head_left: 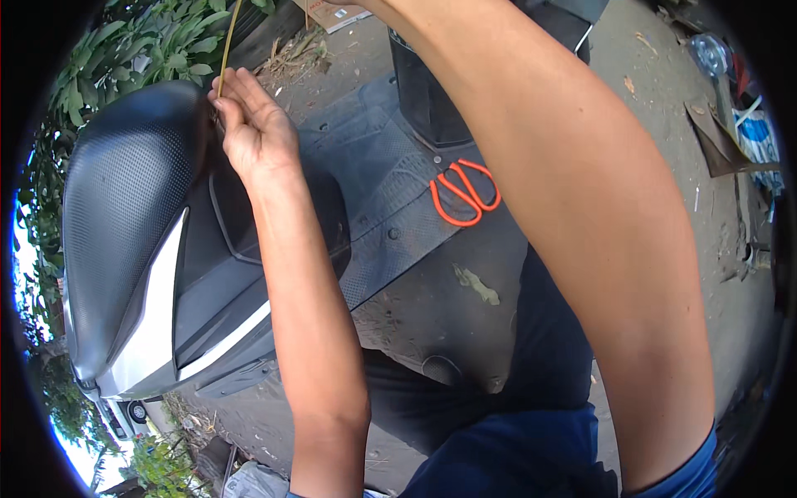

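Left hand [261, 133], ten o'clock, pinches yellow strip [230, 41]; right hand [349, 2], twelve, grip can't tell. Strip apparently not let go yet; remainder unclear.

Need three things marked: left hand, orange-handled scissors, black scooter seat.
Left hand [257, 126]: head view, on the palm side.
Orange-handled scissors [466, 189]: head view, on the handles, between the loops.
Black scooter seat [133, 187]: head view, on the textured cover.

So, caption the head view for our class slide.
Left hand holding a thin yellow strand beside a black scooter seat.
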Demonstrator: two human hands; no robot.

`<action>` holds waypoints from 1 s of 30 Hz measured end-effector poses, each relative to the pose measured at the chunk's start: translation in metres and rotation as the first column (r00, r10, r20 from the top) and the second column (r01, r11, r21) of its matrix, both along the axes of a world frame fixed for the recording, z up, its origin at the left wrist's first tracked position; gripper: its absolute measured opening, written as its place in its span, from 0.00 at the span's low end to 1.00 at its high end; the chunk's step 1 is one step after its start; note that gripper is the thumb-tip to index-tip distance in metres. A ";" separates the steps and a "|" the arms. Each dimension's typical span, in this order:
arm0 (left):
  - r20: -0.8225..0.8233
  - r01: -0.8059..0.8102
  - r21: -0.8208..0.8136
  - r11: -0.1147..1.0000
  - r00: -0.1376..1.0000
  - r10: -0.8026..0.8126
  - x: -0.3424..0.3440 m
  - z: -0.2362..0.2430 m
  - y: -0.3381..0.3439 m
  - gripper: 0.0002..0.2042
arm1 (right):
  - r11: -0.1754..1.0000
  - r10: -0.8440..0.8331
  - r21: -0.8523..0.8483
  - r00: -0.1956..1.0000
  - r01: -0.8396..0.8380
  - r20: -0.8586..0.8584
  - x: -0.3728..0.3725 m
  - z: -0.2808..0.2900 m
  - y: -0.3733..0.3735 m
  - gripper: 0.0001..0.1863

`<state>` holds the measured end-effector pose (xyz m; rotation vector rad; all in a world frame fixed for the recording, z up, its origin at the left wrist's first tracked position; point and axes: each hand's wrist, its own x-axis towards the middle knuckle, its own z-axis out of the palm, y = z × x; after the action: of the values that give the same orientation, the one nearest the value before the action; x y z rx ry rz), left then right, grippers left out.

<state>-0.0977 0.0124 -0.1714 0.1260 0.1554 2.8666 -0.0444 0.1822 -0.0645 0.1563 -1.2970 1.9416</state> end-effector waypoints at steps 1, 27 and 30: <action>-0.021 -0.002 -0.009 1.000 1.000 0.002 0.001 -0.001 -0.003 0.06 | 0.999 -0.036 -0.002 0.999 0.036 0.004 0.007 -0.002 -0.003 0.09; -0.004 -0.232 -0.207 0.950 0.972 0.236 0.029 0.008 0.003 0.08 | 0.999 -0.024 0.026 0.978 0.019 0.206 0.024 0.007 -0.009 0.17; 0.007 -0.221 -0.192 0.956 0.974 0.226 0.030 0.012 0.004 0.09 | 1.000 0.022 -0.008 0.961 -0.020 0.275 0.025 0.015 -0.011 0.16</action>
<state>-0.0679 0.0161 -0.1598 0.0307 0.4649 3.0556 -0.0195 0.1709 -0.0499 -0.1076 -1.4725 2.0375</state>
